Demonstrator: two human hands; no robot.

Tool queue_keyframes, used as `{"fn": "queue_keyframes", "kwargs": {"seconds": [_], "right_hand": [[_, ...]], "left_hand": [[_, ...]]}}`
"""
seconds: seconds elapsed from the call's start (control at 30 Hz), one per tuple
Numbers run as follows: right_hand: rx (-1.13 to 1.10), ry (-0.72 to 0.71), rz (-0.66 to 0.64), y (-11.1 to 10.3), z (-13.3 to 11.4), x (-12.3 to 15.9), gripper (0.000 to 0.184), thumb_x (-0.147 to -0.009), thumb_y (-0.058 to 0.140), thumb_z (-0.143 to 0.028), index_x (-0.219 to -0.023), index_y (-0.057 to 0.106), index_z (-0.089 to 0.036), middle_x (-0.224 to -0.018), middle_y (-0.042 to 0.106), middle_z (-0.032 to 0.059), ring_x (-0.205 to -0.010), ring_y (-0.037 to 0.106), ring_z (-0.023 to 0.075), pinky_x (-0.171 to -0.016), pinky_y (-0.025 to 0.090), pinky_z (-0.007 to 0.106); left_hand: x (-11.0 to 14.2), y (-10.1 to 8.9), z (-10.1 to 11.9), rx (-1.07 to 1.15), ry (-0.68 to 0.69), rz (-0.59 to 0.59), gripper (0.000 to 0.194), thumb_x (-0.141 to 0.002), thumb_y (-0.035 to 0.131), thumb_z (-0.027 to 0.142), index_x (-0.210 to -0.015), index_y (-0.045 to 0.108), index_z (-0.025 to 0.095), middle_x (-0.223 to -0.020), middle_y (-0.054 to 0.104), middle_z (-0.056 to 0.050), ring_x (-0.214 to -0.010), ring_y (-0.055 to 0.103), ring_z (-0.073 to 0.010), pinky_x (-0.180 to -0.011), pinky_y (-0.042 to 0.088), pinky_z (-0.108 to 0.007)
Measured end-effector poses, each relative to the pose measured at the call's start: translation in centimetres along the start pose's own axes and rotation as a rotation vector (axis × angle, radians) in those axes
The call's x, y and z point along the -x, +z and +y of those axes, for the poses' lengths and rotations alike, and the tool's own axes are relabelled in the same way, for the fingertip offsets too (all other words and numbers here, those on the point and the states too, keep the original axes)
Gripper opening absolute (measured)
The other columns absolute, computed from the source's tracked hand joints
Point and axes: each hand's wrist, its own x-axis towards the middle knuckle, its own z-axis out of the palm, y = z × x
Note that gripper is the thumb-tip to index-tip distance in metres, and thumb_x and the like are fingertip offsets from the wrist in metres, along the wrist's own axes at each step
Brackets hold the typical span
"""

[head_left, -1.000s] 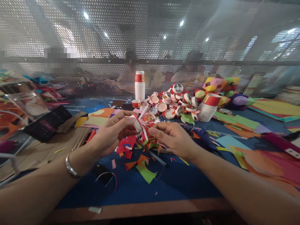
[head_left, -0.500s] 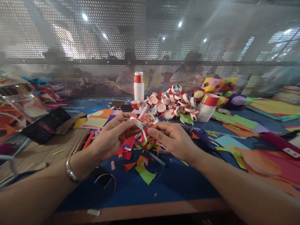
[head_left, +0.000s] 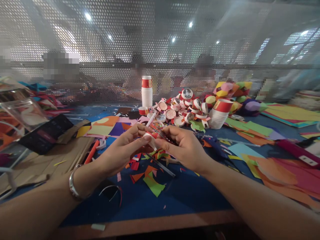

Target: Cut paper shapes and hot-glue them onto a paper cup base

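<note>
Two bare hands, brought near each other mid-frame above a blue table (head_left: 190, 196). Left hand (head_left: 122, 151) has thumb and fingers pinched on a small red-and-white paper piece (head_left: 151, 141), which sits between the hands, raised off the tabletop. Right hand (head_left: 187, 148) curled, thumb tip at the piece's right edge; a dark, shiny thing (head_left: 162, 133) shows by its fingers, too small to identify. Can't tell what the right fingers are clamped on, piece or dark thing. Silver bracelet (head_left: 72, 183) on left wrist. Below the hands: red, orange and green scraps, incl. a light-green scrap (head_left: 154, 185), plus a narrow grey strip (head_left: 163, 166) lying slantwise. Beyond the hands: heap of round white-and-red pieces (head_left: 175, 111), some with printed faces; upright cup stack (head_left: 147, 95), red cup on top, to its left; tilted cup stack (head_left: 219, 115) to its right, just beside it. Coloured paper shapes (head_left: 231, 93) behind the tilted stack. Left side: flattened cardboard (head_left: 60, 155), black packet (head_left: 47, 133), clear jar (head_left: 26, 111). Right side: orange sheets (head_left: 275, 170), magenta object (head_left: 293, 150). Perforated screen (head_left: 112, 46) at back, blurred people behind it.
</note>
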Motion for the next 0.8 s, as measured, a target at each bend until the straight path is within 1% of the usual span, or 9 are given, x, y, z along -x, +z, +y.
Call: {"fn": "queue_keyframes", "kwargs": {"seconds": [0.13,0.23,0.37,0.43,0.47,0.57,0.7,0.8], "right_hand": [[0.000,-0.031,-0.007,0.02,0.20,-0.21,0.022,-0.087,0.070,-0.038,-0.091,0.064,-0.017,-0.084,0.063,0.0019,-0.077,0.058,0.0140,-0.072,0.050,0.028],[0.019,-0.023,0.006,-0.06,0.43,-0.30,0.021,-0.085,0.071,-0.037,-0.090,0.064,-0.018,-0.083,0.063,0.0016,-0.077,0.058,0.0142,-0.071,0.050,0.028],[0.026,-0.029,0.017,-0.06,0.41,-0.27,0.018,-0.086,0.069,-0.035,-0.089,0.064,-0.018,-0.083,0.064,0.0017,-0.076,0.058,0.0137,-0.070,0.049,0.028],[0.022,-0.032,0.027,-0.03,0.23,-0.18,0.017,-0.085,0.070,-0.034,-0.086,0.064,-0.017,-0.080,0.063,0.0008,-0.073,0.057,0.0129,-0.067,0.048,0.027],[0.024,-0.031,0.035,-0.03,0.12,-0.12,0.017,-0.084,0.070,-0.033,-0.085,0.064,-0.017,-0.078,0.062,0.0001,-0.070,0.055,0.0123,-0.065,0.047,0.026],[0.063,-0.031,0.053,-0.08,-0.17,0.11,0.017,-0.084,0.071,-0.033,-0.083,0.063,-0.018,-0.072,0.058,-0.0019,-0.064,0.050,0.0106,-0.059,0.043,0.025],[0.176,-0.066,0.068,-0.11,-0.36,0.35,0.016,-0.086,0.068,-0.033,-0.083,0.061,-0.019,-0.070,0.055,-0.0022,-0.061,0.045,0.0100,-0.056,0.039,0.025],[0.244,-0.097,0.074,-0.03,-0.47,0.49,0.014,-0.087,0.065,-0.031,-0.084,0.060,-0.019,-0.070,0.054,-0.0028,-0.059,0.042,0.0093,-0.054,0.038,0.024]], "left_hand": [[0.02,0.19,0.22,-0.080,0.020,0.021,0.017,-0.095,0.064,0.035,-0.102,0.059,0.020,-0.092,0.066,-0.002,-0.085,0.066,-0.0155,-0.085,0.057,-0.033],[-0.02,0.21,0.23,-0.130,0.033,0.041,0.019,-0.094,0.064,0.036,-0.103,0.058,0.020,-0.093,0.066,-0.002,-0.086,0.067,-0.0158,-0.085,0.057,-0.033],[-0.10,-0.04,0.03,-0.170,0.046,0.051,0.024,-0.093,0.066,0.038,-0.106,0.057,0.020,-0.096,0.068,-0.003,-0.088,0.069,-0.0170,-0.088,0.058,-0.036],[-0.12,-0.20,-0.04,-0.215,0.059,0.039,0.026,-0.090,0.070,0.036,-0.106,0.057,0.020,-0.098,0.069,-0.004,-0.090,0.070,-0.0169,-0.086,0.057,-0.033],[-0.13,-0.27,-0.06,-0.242,0.062,0.029,0.027,-0.088,0.072,0.035,-0.106,0.058,0.020,-0.098,0.069,-0.003,-0.089,0.069,-0.0164,-0.083,0.057,-0.031],[-0.14,-0.33,-0.09,-0.273,0.064,0.013,0.029,-0.083,0.077,0.031,-0.101,0.056,0.020,-0.090,0.070,-0.001,-0.084,0.069,-0.0148,-0.074,0.055,-0.026],[-0.08,-0.16,-0.07,-0.281,0.071,0.056,0.028,-0.081,0.078,0.030,-0.091,0.055,0.019,-0.081,0.069,-0.001,-0.076,0.067,-0.0142,-0.071,0.055,-0.027],[0.08,0.17,0.03,-0.294,0.064,0.027,0.026,-0.081,0.078,0.031,-0.092,0.058,0.019,-0.080,0.069,-0.002,-0.077,0.067,-0.0157,-0.070,0.054,-0.028]]}}
